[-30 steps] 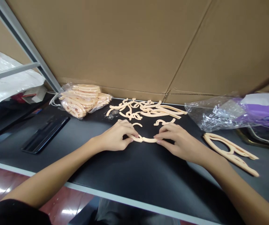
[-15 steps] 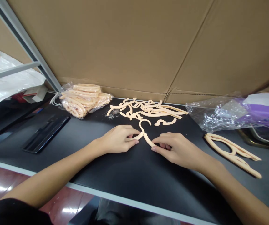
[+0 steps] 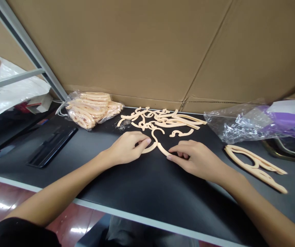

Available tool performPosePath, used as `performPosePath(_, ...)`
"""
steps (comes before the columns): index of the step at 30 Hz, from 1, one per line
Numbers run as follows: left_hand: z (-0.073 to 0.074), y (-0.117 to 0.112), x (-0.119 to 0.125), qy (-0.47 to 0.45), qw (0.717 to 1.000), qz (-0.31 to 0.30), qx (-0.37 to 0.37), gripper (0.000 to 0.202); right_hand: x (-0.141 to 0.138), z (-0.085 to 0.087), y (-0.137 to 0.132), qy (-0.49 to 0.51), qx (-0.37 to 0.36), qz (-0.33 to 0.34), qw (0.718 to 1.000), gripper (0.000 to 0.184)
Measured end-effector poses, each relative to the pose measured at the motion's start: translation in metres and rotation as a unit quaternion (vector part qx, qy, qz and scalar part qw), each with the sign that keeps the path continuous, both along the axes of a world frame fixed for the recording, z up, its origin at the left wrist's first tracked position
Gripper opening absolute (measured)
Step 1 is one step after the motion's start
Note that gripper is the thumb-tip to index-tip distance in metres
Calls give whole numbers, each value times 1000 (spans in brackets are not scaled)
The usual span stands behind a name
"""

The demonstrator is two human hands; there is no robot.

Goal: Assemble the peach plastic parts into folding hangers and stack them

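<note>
A cream folding hanger, with its hook pointing away from me and its two arms spread, is between my hands over the black tabletop. My right hand pinches the right arm near its end with thumb and fingertips. The thumb and index fingertip of my left hand are pressed together just above the left arm, whose outer end disappears under that hand. Whether they grip anything small is not visible. Just beyond the hook lie a loose cream hook piece and a heap of cream hanger parts.
On the right rests a folded cream hanger, with a clear plastic bag and a purple packet behind it. At the back left is a bag of hanger parts. A dark glossy flat object lies left. Cardboard stands behind.
My left thumb and index finger have slid up off the left arm of the hanger and closed together above it. My right hand keeps its pinch, shifted slightly away from me.
</note>
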State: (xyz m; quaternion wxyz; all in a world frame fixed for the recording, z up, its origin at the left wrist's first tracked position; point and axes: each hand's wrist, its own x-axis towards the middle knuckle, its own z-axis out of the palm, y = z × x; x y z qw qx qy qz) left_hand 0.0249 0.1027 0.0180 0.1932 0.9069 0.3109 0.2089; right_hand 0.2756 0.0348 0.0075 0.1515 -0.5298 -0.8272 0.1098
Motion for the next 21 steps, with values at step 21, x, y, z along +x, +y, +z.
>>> performPosePath(21, -3, 40, -28, 38, 990, 25, 135, 32, 37, -11, 17, 6, 171, -102, 980, 38)
